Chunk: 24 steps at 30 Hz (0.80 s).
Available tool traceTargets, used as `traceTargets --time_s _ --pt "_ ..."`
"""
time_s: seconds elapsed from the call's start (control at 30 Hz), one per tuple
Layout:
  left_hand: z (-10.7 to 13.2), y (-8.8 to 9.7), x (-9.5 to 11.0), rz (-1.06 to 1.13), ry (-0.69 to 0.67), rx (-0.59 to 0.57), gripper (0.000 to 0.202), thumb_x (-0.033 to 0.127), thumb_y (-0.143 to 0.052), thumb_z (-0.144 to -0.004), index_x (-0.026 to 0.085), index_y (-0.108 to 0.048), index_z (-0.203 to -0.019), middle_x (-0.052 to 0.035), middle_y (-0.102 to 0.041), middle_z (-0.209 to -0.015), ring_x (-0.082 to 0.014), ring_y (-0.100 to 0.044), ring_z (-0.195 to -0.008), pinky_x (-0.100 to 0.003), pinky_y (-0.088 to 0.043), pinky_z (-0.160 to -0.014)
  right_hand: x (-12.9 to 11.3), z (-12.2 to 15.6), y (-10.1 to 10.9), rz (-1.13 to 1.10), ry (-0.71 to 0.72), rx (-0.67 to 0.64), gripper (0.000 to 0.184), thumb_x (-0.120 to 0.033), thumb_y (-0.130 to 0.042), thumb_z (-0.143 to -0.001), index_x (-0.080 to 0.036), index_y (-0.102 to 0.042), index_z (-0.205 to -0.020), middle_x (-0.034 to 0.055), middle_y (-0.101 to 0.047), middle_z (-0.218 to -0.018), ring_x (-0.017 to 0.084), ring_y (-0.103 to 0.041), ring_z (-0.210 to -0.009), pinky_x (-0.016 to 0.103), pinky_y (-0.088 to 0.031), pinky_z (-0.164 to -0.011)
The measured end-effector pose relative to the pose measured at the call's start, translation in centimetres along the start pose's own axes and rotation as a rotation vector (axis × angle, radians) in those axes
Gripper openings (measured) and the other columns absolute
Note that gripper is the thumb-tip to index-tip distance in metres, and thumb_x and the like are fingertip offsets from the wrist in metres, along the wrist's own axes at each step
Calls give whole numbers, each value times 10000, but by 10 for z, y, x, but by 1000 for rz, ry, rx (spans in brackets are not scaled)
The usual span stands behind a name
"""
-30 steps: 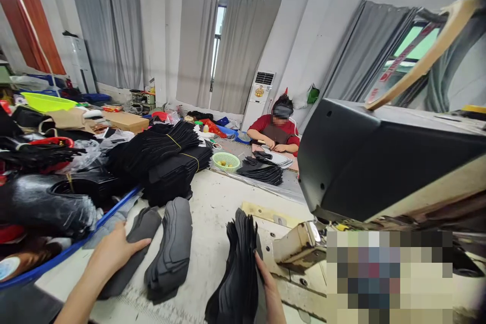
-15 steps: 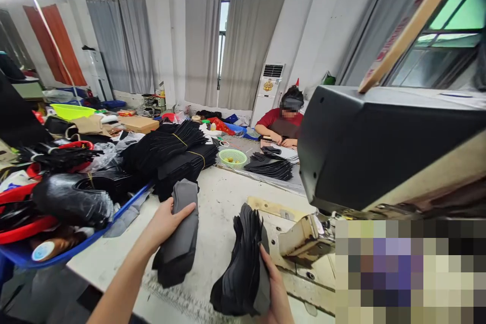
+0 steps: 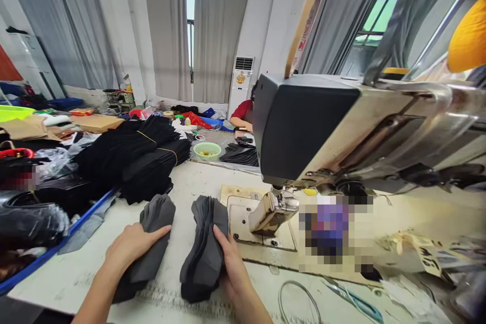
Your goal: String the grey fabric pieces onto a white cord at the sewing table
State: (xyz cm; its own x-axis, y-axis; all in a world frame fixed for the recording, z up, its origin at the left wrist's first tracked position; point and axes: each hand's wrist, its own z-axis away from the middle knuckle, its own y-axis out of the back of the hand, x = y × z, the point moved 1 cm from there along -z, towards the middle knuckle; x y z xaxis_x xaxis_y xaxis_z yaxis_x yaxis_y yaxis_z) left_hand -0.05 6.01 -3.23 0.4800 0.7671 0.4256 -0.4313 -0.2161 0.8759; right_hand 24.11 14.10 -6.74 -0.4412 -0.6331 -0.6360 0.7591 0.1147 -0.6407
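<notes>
My left hand [image 3: 131, 248] is wrapped round a stack of dark grey cut fabric pieces [image 3: 157, 235], its thumb lying across the top. A second stack of dark fabric pieces [image 3: 205, 250] stands on edge on the white table, gripped from the right side by my right hand [image 3: 231, 258]. The two stacks are apart, with a strip of tabletop between them. Right of the second stack is the sewing machine's post [image 3: 273, 212] on its metal bed. The undersides of both stacks and several of my fingers are hidden.
The sewing machine head [image 3: 307, 126] overhangs the right side. Bundled black fabric [image 3: 129, 157] is piled at the left, by a blue crate [image 3: 72, 233]. A green basket [image 3: 207, 151] stands beyond the table. Scissors [image 3: 355, 298] lie front right. A person in a red top [image 3: 243, 114] sits behind.
My view has turned right, bringing more of the machine and the scissors into sight. The right-hand stack, fanned out before, is now more compact and closer to the left-hand stack.
</notes>
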Motion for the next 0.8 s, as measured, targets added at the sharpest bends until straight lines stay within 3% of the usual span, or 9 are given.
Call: traceTargets --time_s 0.13,0.23,0.3,0.4,0.53,0.6,0.7,0.8 --pt "11 -8 4 1 -2 -32 1121 828 -617 -618 -11 -490 -1351 -339 -712 -1177 -491 -710 -1031 -524 -555 -799 -4 5 3 33 15 -15 844 -573 -919 -595 -152 -611 -1259 102 -768 -1165 256 -737 -1047 339 -585 -921" --pt "25 2 10 45 -54 13 1167 738 -657 -662 16 -277 -1497 -319 -619 -1376 -445 -664 -1182 -477 -533 -912 -13 11 7 74 42 -16 862 -532 -944 -568 -129 -600 -1249 121 -774 -1126 247 -744 -971 335 -594 -860" --pt "38 16 17 75 -106 79 1033 705 -648 -706 106 -295 -1470 -259 -614 -1407 -396 -655 -1209 -425 -525 -924 -22 18 9 105 94 -32 855 -475 -956 -564 -138 -593 -1261 115 -768 -1138 240 -736 -971 331 -591 -855" --pt "55 37 29 26 -168 195 731 705 -621 -748 226 -427 -1266 -177 -725 -1187 -413 -694 -1085 -427 -522 -830 -37 32 8 164 195 -79 802 -461 -946 -582 -163 -614 -1248 92 -759 -1150 245 -712 -1029 328 -574 -887" --pt "59 50 40 -99 -196 178 651 740 -556 -786 215 -433 -1152 -163 -750 -1016 -392 -736 -942 -383 -528 -718 -67 54 6 302 269 -168 661 -378 -950 -582 -187 -686 -1157 49 -761 -1102 249 -685 -1044 321 -537 -920" --pt "55 51 44 -145 -248 115 680 715 -604 -764 191 -443 -1167 -167 -759 -1009 -381 -747 -899 -374 -528 -689 -88 68 3 514 286 -263 689 -263 -951 -568 -220 -684 -1202 27 -747 -1139 252 -669 -1065 324 -510 -949" --pt "48 48 52 -280 -379 47 717 586 -694 -763 144 -459 -1276 -191 -758 -1065 -436 -719 -993 -432 -520 -754 -109 87 -8 1145 397 -529 699 -226 -881 -641 -311 -636 -1290 -10 -708 -1209 248 -646 -1105 313 -480 -955" --pt "43 38 60 -385 -513 -8 794 430 -756 -790 137 -407 -1440 -199 -682 -1293 -414 -635 -1194 -497 -495 -934 -103 94 -24 1590 546 -844 586 -233 -815 -691 -302 -633 -1244 -3 -708 -1120 235 -657 -1014 297 -470 -866"
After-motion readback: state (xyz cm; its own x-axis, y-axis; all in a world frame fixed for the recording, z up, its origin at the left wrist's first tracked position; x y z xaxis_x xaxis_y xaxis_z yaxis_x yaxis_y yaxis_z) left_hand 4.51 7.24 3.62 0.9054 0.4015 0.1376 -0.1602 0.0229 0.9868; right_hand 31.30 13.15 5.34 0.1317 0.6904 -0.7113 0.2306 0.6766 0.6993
